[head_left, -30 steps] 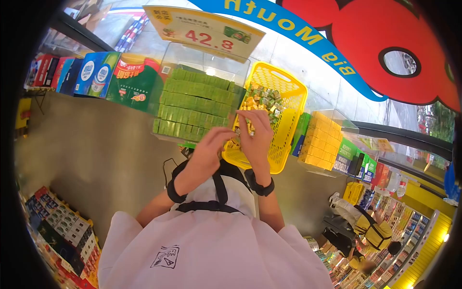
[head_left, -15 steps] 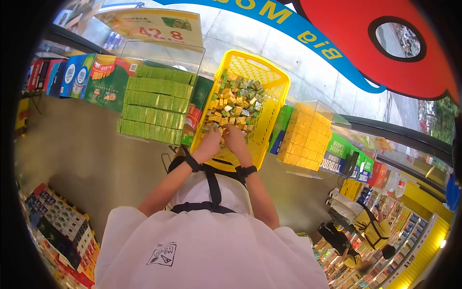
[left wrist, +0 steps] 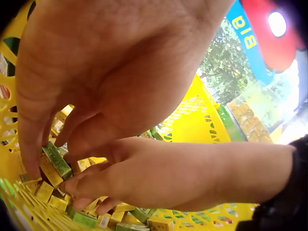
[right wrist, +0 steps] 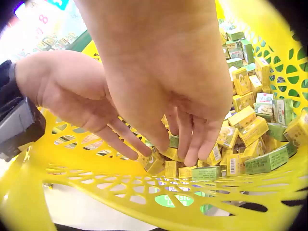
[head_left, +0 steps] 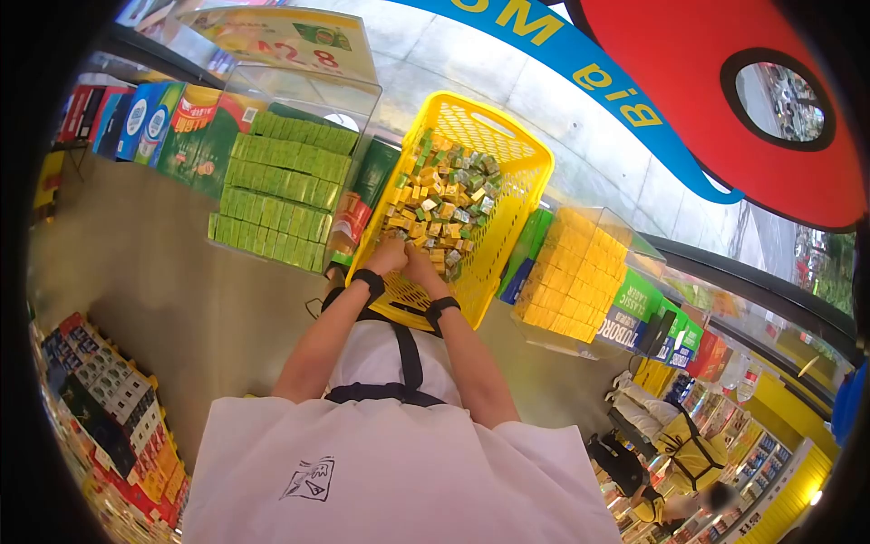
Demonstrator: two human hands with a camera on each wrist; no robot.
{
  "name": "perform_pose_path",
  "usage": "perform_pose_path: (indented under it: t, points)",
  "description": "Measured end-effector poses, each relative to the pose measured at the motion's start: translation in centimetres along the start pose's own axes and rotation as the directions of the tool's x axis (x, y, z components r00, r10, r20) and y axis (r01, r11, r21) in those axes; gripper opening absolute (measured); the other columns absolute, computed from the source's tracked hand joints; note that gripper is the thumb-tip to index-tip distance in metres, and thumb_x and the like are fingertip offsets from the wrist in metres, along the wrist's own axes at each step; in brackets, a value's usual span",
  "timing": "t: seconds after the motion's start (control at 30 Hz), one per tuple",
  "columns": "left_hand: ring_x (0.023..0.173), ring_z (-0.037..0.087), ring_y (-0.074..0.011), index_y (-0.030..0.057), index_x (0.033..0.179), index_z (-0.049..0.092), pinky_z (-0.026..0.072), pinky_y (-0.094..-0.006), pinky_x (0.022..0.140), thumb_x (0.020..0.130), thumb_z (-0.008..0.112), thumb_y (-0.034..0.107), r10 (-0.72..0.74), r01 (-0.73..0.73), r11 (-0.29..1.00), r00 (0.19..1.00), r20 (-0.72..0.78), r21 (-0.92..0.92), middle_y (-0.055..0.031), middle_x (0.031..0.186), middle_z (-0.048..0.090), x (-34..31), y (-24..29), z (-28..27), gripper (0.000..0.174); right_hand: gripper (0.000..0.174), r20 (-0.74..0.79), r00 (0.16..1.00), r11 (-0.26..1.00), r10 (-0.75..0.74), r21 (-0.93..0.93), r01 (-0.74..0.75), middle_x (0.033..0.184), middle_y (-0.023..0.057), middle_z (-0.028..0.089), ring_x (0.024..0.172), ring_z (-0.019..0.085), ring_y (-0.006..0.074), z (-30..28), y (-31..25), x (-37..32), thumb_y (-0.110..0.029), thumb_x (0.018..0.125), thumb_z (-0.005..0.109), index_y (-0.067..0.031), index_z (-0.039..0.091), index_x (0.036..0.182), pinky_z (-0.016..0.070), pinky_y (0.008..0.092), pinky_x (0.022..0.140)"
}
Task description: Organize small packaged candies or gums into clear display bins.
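Both hands reach down into a yellow plastic basket (head_left: 500, 263), among small yellow and green boxes (head_left: 444, 204) heaped inside. My left hand (head_left: 390, 254) lies at the near left of the pile. In the left wrist view its fingers point down around a green box (left wrist: 56, 160) and a yellow box (left wrist: 50, 172). My right hand (head_left: 420, 266) is right beside it, palm down. In the right wrist view its thumb and fingers stand apart over yellow boxes (right wrist: 171, 154), fingertips right at them. The left hand's straight fingers (right wrist: 118, 139) reach a yellow box there.
A clear case of stacked green boxes (head_left: 281, 186) stands left of the basket, another of yellow boxes (head_left: 573, 272) to its right. Beer cartons (head_left: 630, 304) line the window. A price sign (head_left: 285, 41) rises at back left. Another person (head_left: 671, 449) is at lower right.
The hands have come down from above the basket, where they were close together, into the boxes at its near left. The head view has shifted, and more of the pile shows.
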State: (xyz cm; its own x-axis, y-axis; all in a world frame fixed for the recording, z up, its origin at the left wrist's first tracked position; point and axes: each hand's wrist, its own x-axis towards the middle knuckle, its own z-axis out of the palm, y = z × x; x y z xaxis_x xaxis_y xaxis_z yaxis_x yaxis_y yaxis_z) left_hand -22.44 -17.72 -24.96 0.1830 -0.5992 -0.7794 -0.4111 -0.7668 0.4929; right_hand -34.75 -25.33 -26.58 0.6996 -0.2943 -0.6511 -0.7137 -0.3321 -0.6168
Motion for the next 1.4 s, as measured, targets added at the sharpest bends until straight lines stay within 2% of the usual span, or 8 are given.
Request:
perform_pose_path:
  t: [0.27,0.43,0.67,0.8,0.87,1.0,1.17,1.4]
  points:
    - [0.067,0.062,-0.0432,-0.0145,0.112,0.073,0.0506,-0.0531,0.063,0.093,0.061,0.010,-0.083,0.089,0.993,0.994,0.072,-0.076,-0.0375,0.100,0.070,1.2,0.1,-0.3,0.033,0.051,0.017,0.999,0.999,-0.040,-0.031,0.041,0.134,0.0271,0.072,0.115,0.071,0.0455,-1.0,-1.1,-0.1,-0.007,0.097,0.073,-0.0014,0.065,0.147,0.0588,0.0566,0.094]
    - [0.069,0.067,-0.0423,-0.0113,0.112,0.074,0.0516,-0.0521,0.061,0.094,0.064,0.013,-0.126,0.123,0.992,0.989,-0.074,-0.041,-0.0350,0.095,0.072,2.1,0.0,1.8,0.032,0.066,-0.036,0.999,0.997,0.006,0.074,-0.004,0.124,0.0270,0.077,0.115,0.073,0.0444,0.3,1.5,1.7,-0.026,0.078,0.093,0.0008,0.073,0.134,0.0584,0.0516,0.098]
    - [0.071,0.071,-0.0406,-0.0088,0.096,0.080,0.0527,-0.0520,0.059,0.093,0.069,0.014,-0.113,0.107,0.986,0.993,-0.040,-0.125,-0.0338,0.090,0.073,10.5,-6.1,7.3,0.025,0.047,-0.107,0.988,0.988,0.109,0.124,-0.096,0.112,0.0260,0.080,0.096,0.079,0.0368,-1.3,-2.8,-0.5,-0.004,0.090,0.083,-0.0008,0.074,0.136,0.0638,0.0506,0.082]
    - [0.069,0.070,-0.0403,-0.0140,0.113,0.074,0.0530,-0.0499,0.058,0.092,0.069,0.012,-0.110,0.061,0.978,0.964,-0.244,-0.198,-0.0347,0.087,0.072,2.2,-1.6,1.0,0.034,0.035,-0.264,0.957,0.978,0.118,0.201,-0.065,0.096,0.0238,0.080,0.086,0.078,0.0388,-2.3,-4.2,-2.1,-0.007,0.086,0.083,-0.0005,0.078,0.121,0.0613,0.0456,0.078]
    - [0.070,0.071,-0.0421,-0.0187,0.132,0.060,0.0554,-0.0504,0.061,0.088,0.070,0.008,-0.026,0.025,0.997,1.000,-0.011,-0.067,-0.0374,0.086,0.071,-2.1,2.7,-3.6,0.052,0.032,-0.381,0.925,0.995,-0.010,0.089,0.047,0.092,0.0235,0.079,0.083,0.077,0.0398,-3.4,-4.1,-3.0,-0.006,0.088,0.080,-0.0015,0.078,0.120,0.0600,0.0461,0.076]
    - [0.092,0.073,-0.0480,-0.0121,0.121,0.059,0.0587,-0.0501,0.074,0.090,0.067,0.005,0.103,-0.142,0.985,0.938,-0.330,-0.097,-0.0347,0.103,0.071,-8.8,4.8,-5.6,0.036,0.021,-0.453,0.859,0.967,-0.236,-0.193,0.164,0.093,0.0231,0.074,0.088,0.073,0.0396,-8.8,-8.0,-6.2,-0.010,0.097,0.075,-0.0046,0.078,0.117,0.0561,0.0488,0.077]
    - [0.098,0.072,-0.0431,-0.0020,0.124,0.061,0.0582,-0.0451,0.084,0.098,0.060,-0.001,0.439,-0.693,0.703,0.598,-0.671,-0.157,-0.0236,0.104,0.070,-19.0,7.3,-10.8,0.026,0.017,-0.662,0.674,0.943,-0.329,-0.197,0.267,0.107,0.0183,0.070,0.092,0.069,0.0399,-14.8,-15.8,-11.5,-0.009,0.099,0.075,-0.0037,0.076,0.115,0.0551,0.0473,0.078]
    - [0.091,0.075,-0.0298,0.0013,0.119,0.071,0.0608,-0.0366,0.074,0.104,0.065,0.002,0.335,-0.715,0.660,0.554,-0.762,-0.230,-0.0138,0.106,0.073,-30.5,4.4,-18.2,0.016,0.028,-0.659,0.562,0.859,-0.499,-0.288,0.424,0.112,0.0151,0.070,0.093,0.070,0.0388,-15.1,-30.2,-14.6,0.001,0.097,0.073,-0.0061,0.071,0.125,0.0564,0.0448,0.077]
